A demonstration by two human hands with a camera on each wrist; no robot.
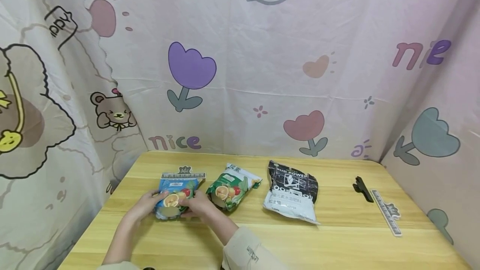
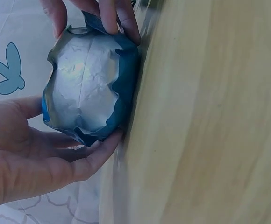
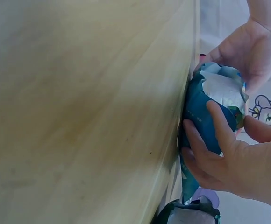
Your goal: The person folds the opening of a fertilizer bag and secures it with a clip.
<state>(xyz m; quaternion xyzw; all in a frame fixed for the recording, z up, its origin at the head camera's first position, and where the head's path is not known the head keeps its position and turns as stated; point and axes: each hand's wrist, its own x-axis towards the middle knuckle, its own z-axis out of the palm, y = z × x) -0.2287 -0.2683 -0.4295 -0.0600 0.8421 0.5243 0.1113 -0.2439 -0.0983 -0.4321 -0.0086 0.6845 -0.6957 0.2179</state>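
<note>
Both hands hold a blue plastic packet (image 1: 176, 185) printed with fruit, at the left of the table. My left hand (image 1: 143, 206) grips its left side, thumb on the front. From the right, my right hand (image 1: 199, 204) grips the opposite side, with fingers behind and along the edge. A piano-key-patterned sealing clip (image 1: 183, 175) lies across the packet's top. In the left wrist view, the packet's silvery base (image 2: 84, 79) faces the camera, its crimped rim between the two hands. The right wrist view has the right fingers (image 3: 218, 121) spread against its blue side.
A green-and-white fruit packet (image 1: 232, 186) lies just right of the hands. Farther right are a black-and-white soil bag (image 1: 290, 193), a black clip (image 1: 362, 189) and another piano-key clip (image 1: 388, 213). A printed curtain (image 1: 240, 124) stands behind the wooden table (image 1: 337, 241).
</note>
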